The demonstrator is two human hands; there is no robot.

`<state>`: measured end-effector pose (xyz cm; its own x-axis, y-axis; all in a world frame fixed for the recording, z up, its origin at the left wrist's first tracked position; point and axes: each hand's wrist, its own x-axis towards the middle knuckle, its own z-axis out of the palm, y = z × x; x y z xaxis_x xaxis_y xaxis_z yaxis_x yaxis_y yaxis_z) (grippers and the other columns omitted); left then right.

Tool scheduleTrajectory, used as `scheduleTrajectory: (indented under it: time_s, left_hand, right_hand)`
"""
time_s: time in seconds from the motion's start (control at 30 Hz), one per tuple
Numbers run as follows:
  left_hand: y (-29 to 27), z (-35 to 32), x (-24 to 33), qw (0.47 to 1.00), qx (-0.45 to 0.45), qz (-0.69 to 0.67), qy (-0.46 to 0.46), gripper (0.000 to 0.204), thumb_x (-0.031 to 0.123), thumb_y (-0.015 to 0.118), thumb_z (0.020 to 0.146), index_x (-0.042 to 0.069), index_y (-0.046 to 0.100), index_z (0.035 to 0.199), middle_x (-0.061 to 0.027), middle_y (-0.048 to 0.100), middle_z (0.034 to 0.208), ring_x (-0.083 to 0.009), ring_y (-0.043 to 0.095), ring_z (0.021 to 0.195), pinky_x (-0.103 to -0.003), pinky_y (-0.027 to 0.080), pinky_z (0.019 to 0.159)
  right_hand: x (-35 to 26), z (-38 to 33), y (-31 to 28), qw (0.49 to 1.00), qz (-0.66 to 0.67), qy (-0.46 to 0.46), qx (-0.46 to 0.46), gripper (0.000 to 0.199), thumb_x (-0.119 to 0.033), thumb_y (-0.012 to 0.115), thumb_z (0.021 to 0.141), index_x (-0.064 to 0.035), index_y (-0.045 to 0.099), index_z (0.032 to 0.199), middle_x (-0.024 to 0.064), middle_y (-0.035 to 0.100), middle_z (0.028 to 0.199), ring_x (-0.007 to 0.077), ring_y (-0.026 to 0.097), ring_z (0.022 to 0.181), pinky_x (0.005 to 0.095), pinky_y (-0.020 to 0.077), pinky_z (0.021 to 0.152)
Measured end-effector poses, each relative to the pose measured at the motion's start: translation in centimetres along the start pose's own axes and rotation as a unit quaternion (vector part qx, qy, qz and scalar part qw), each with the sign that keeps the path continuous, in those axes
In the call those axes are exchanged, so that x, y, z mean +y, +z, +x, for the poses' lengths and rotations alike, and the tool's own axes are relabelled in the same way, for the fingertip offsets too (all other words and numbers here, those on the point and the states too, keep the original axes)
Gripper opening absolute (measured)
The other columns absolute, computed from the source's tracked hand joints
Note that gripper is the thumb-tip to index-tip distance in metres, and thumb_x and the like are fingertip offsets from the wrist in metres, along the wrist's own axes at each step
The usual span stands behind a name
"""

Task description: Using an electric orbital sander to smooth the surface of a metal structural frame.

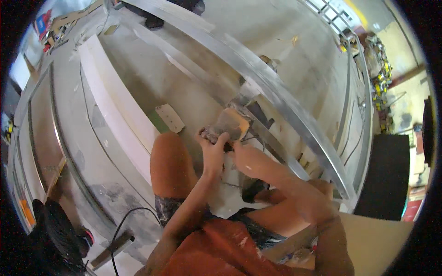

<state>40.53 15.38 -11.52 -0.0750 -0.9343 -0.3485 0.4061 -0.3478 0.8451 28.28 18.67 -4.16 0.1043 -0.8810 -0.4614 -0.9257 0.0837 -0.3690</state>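
Observation:
Both my hands are together in front of my knees, on a dusty power tool with a flat tan-and-grey pad (232, 124) facing up; it looks like a sheet sander. My left hand (213, 149) is closed around its near left side, the thumb against the pad's edge. My right hand (239, 154) is at the near right edge, fingers closed there and partly hidden. Just beyond the tool runs a long shiny metal beam (271, 87). A small pale block with holes (170, 118) lies on the floor to the left of the tool.
A long white beam (113, 87) stretches along my left. Dark metal frames (62, 142) lie farther left, with a black cable (133, 209) near them. To the right are a black panel (384, 177) and several stacked yellow-and-grey items (382, 78) along the wall.

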Motion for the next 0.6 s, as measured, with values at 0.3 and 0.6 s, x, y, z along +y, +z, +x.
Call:
scheduleTrajectory:
  time_s: [0.3, 0.6]
  left_hand:
    - [-5.7, 0.2, -5.7, 0.983, 0.046, -0.107, -0.139, 0.076, 0.028, 0.075, 0.090, 0.002, 0.025, 0.141, -0.0129, 0.052, 0.118, -0.0200, 0.058, 0.100, -0.034, 0.051, 0.086]
    - [-5.0, -0.5, -7.3, 0.986, 0.042, -0.057, -0.148, 0.051, 0.026, 0.071, 0.095, -0.001, 0.045, 0.129, -0.0117, 0.060, 0.114, -0.0197, 0.063, 0.101, -0.036, 0.053, 0.087]
  right_hand:
    - [-1.2, 0.6, 6.8, 0.997, -0.056, -0.054, -0.014, 0.040, -0.033, 0.052, 0.103, 0.0062, 0.054, 0.105, 0.0255, 0.069, 0.081, 0.0395, 0.071, 0.073, 0.0475, 0.0562, 0.061]
    - [0.2, -0.1, 11.5, 0.999, -0.012, 0.018, 0.039, 0.032, -0.026, 0.057, 0.100, 0.0055, 0.056, 0.103, 0.0243, 0.067, 0.078, 0.0414, 0.070, 0.074, 0.0503, 0.0547, 0.061]
